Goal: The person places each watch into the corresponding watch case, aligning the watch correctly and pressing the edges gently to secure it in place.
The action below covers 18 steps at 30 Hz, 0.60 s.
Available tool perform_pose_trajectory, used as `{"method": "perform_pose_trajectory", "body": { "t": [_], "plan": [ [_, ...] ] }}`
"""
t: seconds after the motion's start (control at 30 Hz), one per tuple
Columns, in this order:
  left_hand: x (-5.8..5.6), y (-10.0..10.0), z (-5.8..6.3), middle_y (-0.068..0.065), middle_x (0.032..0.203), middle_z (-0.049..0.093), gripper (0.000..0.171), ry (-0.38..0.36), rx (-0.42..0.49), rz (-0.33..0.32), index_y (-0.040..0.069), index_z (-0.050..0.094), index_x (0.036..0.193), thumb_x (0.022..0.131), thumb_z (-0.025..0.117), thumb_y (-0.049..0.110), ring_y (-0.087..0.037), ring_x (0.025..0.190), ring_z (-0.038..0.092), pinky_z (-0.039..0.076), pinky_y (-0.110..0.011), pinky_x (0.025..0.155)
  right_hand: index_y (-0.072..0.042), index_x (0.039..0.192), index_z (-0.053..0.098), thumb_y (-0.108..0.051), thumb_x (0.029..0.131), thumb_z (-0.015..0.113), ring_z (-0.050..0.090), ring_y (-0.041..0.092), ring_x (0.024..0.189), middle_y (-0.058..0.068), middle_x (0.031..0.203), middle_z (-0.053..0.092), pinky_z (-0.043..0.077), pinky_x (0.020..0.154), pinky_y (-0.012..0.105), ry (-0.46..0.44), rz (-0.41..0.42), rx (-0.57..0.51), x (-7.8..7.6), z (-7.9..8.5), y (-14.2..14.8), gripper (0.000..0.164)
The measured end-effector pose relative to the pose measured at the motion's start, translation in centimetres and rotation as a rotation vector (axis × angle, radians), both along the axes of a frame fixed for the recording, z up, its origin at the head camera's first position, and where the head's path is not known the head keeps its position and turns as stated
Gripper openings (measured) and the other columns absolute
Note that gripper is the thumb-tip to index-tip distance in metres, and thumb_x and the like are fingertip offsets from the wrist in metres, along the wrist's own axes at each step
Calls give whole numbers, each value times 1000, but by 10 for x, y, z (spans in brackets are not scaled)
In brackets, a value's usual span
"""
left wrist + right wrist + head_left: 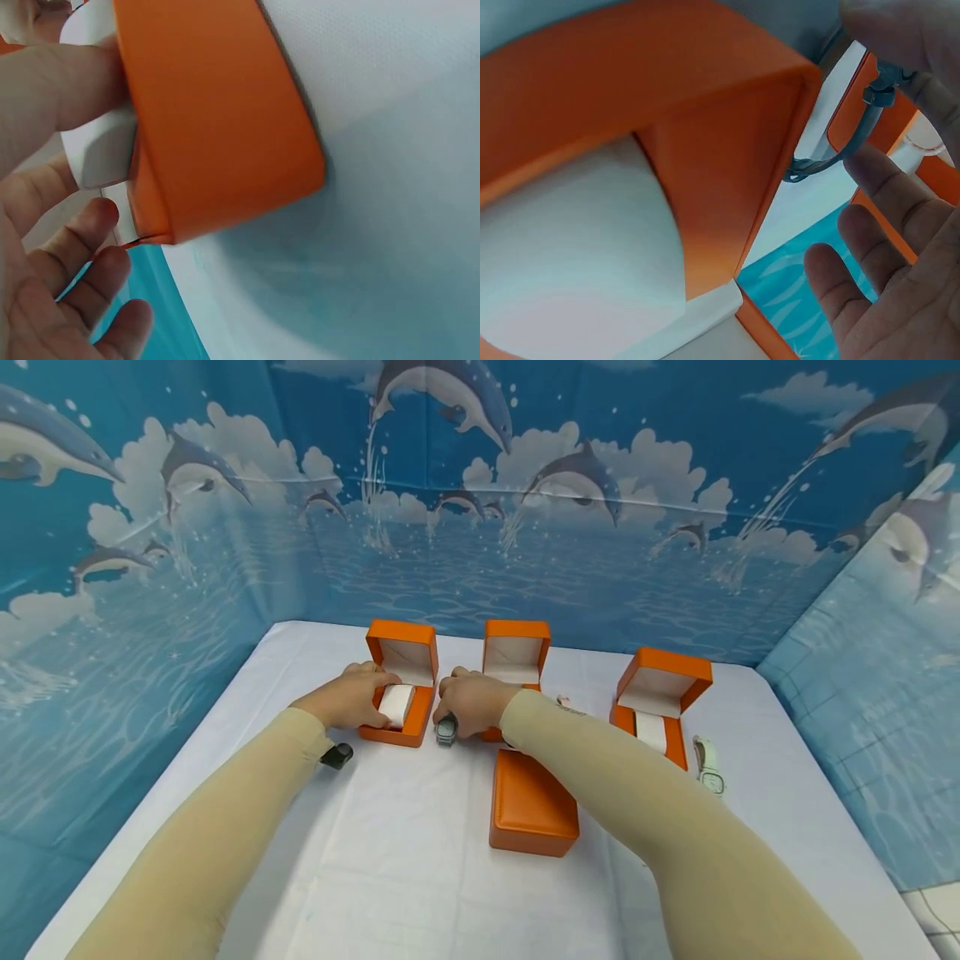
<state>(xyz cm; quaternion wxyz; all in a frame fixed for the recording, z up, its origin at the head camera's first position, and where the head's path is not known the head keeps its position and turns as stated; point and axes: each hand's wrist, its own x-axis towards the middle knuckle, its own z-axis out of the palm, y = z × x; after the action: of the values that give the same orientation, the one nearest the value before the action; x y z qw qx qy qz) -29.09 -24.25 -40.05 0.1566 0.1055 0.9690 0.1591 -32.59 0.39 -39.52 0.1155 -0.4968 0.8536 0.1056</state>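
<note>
My left hand [352, 695] grips the white watch cushion [396, 703] in the left open orange box [405, 737]. In the left wrist view the thumb and a finger sit on either side of this cushion [105, 154]; the other fingers are loosely bent. Between the left and middle boxes, my right hand [476, 700] pinches a dark grey digital watch [446, 730]. Its curved strap [864, 129] shows between thumb and index finger in the right wrist view. The middle open box [517, 639], partly hidden by that hand, holds a white cushion [585, 255].
A closed orange box [534, 802] stands in front of the middle one. At the right are another open box [663, 681] with a white cushion and a pale watch [708, 766]. A small black object [337, 756] shows by the left wrist. A dolphin-print curtain [480, 560] borders the table.
</note>
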Motion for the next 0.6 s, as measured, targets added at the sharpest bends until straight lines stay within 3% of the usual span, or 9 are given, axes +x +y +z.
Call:
{"method": "perform_pose_trajectory", "body": {
  "t": [0.27, 0.6],
  "plan": [
    [5, -3, 7, -14, 157, 44, 79, 34, 75, 14, 16, 48, 157, 90, 86, 33, -35, 139, 40, 49, -57, 112, -35, 136, 72, -18, 96, 73, 52, 27, 124, 3, 138, 65, 45, 104, 35, -3, -9, -13, 4, 9, 6, 43],
    [16, -5, 15, -14, 158, 43, 78, 83, 134, 18, 15, 46, 156, 91, 85, 30, -37, 142, 41, 48, -59, 113, -29, 137, 72, -19, 96, 76, 51, 27, 125, 6, 140, 61, 50, 103, 36, -78, -85, -146, 13, 32, 24, 42]
  ]
}}
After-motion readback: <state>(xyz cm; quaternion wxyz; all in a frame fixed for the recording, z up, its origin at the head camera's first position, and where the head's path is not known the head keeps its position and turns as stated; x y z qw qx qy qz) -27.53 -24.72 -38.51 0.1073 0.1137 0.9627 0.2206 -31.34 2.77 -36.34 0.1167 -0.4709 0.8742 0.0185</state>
